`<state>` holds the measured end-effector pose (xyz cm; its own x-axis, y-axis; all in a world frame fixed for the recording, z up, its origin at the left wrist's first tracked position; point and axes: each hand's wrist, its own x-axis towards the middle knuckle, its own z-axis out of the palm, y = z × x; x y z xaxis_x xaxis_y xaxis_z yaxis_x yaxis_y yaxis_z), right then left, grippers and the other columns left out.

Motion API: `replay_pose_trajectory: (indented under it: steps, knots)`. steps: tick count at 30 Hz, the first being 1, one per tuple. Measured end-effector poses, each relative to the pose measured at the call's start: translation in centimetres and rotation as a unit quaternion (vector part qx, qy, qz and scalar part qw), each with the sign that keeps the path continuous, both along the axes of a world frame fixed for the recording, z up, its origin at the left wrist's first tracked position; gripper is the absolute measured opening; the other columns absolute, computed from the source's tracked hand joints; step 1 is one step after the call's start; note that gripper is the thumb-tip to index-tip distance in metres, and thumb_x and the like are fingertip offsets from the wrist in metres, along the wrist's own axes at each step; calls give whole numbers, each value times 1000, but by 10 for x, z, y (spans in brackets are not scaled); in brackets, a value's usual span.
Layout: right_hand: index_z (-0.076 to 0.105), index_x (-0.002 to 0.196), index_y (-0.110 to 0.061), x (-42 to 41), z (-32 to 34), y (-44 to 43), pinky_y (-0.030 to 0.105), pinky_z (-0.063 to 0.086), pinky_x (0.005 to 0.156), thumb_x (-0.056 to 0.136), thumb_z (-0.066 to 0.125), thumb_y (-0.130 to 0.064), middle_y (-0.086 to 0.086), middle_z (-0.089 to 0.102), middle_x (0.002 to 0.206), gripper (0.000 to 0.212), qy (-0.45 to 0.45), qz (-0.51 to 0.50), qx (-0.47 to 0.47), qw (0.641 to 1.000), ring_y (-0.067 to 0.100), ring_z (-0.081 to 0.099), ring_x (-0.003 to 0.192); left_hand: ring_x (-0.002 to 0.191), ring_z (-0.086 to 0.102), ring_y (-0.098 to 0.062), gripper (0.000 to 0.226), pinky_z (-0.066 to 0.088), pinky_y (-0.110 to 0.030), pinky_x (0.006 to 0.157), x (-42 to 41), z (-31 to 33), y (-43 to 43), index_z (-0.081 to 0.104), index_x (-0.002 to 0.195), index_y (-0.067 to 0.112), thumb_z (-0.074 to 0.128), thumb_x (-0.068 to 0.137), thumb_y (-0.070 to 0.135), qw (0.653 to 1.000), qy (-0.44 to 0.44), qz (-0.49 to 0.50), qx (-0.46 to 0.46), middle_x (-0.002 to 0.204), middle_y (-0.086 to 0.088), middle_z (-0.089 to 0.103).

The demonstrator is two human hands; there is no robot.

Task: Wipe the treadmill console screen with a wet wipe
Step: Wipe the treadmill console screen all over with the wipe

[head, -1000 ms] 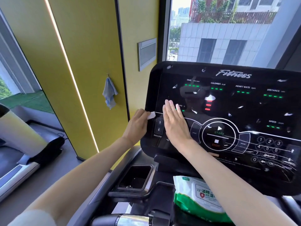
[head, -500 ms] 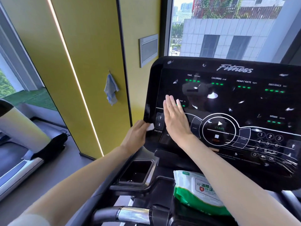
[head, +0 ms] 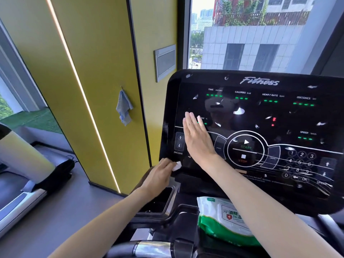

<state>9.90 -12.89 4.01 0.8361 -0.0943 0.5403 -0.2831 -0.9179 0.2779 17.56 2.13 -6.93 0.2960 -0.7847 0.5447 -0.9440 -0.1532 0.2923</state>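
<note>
L hand [head: 158, 176]: pinches wet wipe [head: 177, 166] at btm-left corner of console screen [head: 260, 118].
R hand [head: 198, 140]: flat, fingers straight, on screen, just up-right of wipe.
Wipe pack [head: 219, 218]: below screen.

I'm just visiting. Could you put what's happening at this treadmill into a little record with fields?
left hand: grip on a white wet wipe, at the lower left corner of the console
right hand: flat, fingers straight, on the left part of the console screen
screen state: dark, green readouts lit, white specks scattered across it
wipes pack: green and white, lying just below the console
nearby: blue cloth hanging on the yellow wall
</note>
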Motion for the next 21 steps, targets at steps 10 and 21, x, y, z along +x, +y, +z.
replay_pose_trajectory:
  steps: [10,21]
  knots:
    - [21,142,7,-4,5,2,45,8,117,87,23,-2,24,16,152,56,6,-9,-1,1000,33,13,142,69,55,-28,28,46,-34,54,-29,13,-21,61,91,3,48,73,-13,998,33,40,-39,79,-11,55]
    - [18,143,8,-5,4,-3,45,9,117,83,7,-5,24,13,153,62,16,17,11,1000,34,10,143,65,54,-24,23,45,-34,54,-22,-7,-10,61,96,3,46,81,-6,996,61,52,-38,82,-7,55]
